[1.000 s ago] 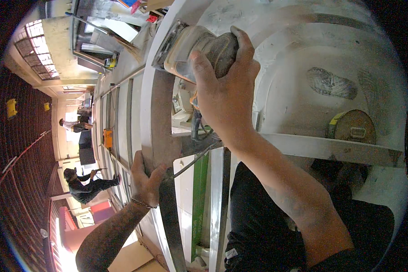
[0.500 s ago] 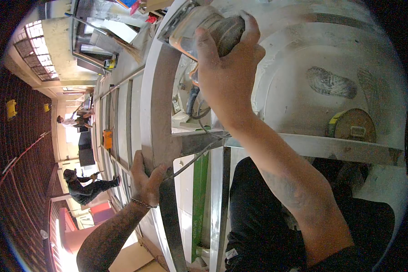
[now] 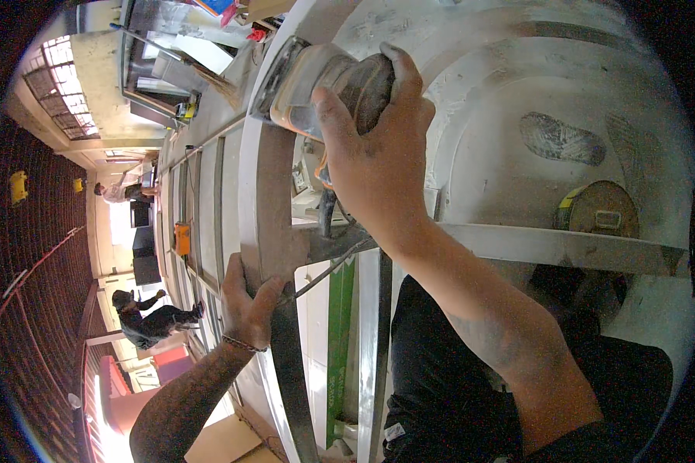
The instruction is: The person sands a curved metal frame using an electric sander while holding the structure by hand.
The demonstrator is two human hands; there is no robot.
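My right hand (image 3: 382, 150) is wrapped round the dusty black grip of a power sander (image 3: 305, 89). The sander's flat pad rests against the upper part of a curved, dust-coated frame (image 3: 274, 177). Lower on that same frame, my left hand (image 3: 247, 305) is closed over the edge, thumb on one side and fingers on the other. A grey cord (image 3: 328, 272) runs from near the sander's tail, across the crossbar, to beside my left thumb. My right palm hides part of the sander's body.
A round tape-measure-like case (image 3: 602, 212) stands on the dusty panel (image 3: 502, 185), near a dark shoe print (image 3: 564, 139). A green strip (image 3: 340, 347) lies below the frame. An orange box (image 3: 181, 238) sits further left. Two people, one in dark clothes (image 3: 150, 320), are at the left.
My right hand has moved the sander left and down along the curved frame. My left hand keeps its place. The person in dark clothes has shifted their arms.
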